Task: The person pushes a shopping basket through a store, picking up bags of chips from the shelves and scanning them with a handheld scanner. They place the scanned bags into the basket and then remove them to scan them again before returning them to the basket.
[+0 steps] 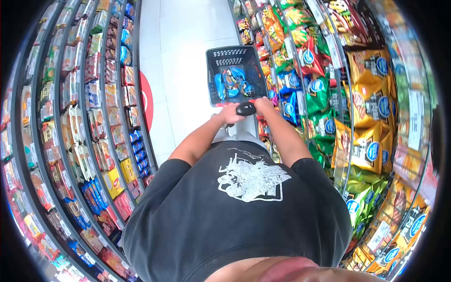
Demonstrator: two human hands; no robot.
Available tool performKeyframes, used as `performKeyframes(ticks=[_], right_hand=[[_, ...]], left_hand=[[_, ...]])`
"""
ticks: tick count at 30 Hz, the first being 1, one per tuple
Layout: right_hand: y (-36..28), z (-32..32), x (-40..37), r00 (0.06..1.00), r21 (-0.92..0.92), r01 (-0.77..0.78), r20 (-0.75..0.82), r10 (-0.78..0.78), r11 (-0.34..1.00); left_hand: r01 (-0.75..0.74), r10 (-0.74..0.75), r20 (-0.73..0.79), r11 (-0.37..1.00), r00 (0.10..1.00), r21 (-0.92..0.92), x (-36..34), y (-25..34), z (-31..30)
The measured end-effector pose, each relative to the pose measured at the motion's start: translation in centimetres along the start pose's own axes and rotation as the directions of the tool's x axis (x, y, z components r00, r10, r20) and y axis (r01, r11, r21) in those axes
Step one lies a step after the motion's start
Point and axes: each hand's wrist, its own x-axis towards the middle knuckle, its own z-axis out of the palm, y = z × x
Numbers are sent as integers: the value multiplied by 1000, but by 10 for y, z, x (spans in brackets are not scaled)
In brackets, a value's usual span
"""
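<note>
A dark shopping cart stands in front of me in the aisle. Its red handle shows in part at the near end, between and under my hands. My left hand is closed round the left part of the handle. My right hand grips it further right. Between the two hands sits a black oval piece that looks fixed to the handle. Inside the basket lie several shiny blue snack bags. The undersides of both hands and most of the fingers are hidden.
Shelves of boxed and packaged snacks line my left side. On my right, racks hold several chip bags behind wire rails. Pale floor tiles run ahead, with a red floor sign at the left shelf's foot.
</note>
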Motion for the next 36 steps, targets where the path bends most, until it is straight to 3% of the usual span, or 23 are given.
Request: performKeyframes(ticks=[2, 4, 7, 11, 13, 14, 17, 21, 23, 24, 26, 27, 30, 36], right_hand=[[1, -16, 15, 999, -35, -4, 53, 6, 999], [-1, -29, 24, 999, 43, -48, 11, 47, 998], [5, -31, 57, 999, 22, -35, -36, 36, 999], [6, -66, 73, 999, 10, 14, -40, -14, 1000], [14, -71, 97, 998, -11, 58, -36, -59, 998], [18, -76, 112, 998, 1, 55, 8, -55, 999], [20, -96, 136, 995, 60, 17, -96, -11, 998], [24, -129, 167, 997, 80, 23, -75, -17, 997], [24, -141, 185, 999, 6, 50, 4, -50, 999], [24, -154, 187, 994, -70, 87, 74, -82, 994], [26, -179, 186, 977, -131, 145, 175, -121, 981], [26, -179, 191, 987, -89, 133, 105, -123, 987], [34, -171, 221, 995, 3, 74, -70, -74, 997], [29, -214, 263, 991, 59, -8, -135, 16, 998]], left_hand=[[-71, 71, -4, 996, 997, 52, 12, -1, -20], [-158, 162, -34, 981, 986, 110, 28, -6, -31], [-63, 63, 17, 997, 998, 38, 38, 7, -65], [-119, 118, 32, 992, 992, 35, 68, -14, -84], [-77, 78, 17, 997, 997, -16, 77, -11, -95], [-68, 69, 21, 997, 997, -22, 87, -17, -97], [-49, 49, 17, 999, 999, -1, 107, -7, -129], [-59, 59, 20, 998, 998, 3, 141, -11, -161], [-13, 22, 91, 996, 996, -93, 150, -2, -185], [18, 2, 82, 970, 997, -243, 154, -2, -185], [21, -5, 72, 977, 997, -214, 161, -3, -192], [27, -15, 62, 981, 998, -194, 162, 1, -199], [-98, 107, -75, 988, 991, 116, 169, 2, -204], [-15, 20, -72, 997, 997, 79, 203, 14, -257]])
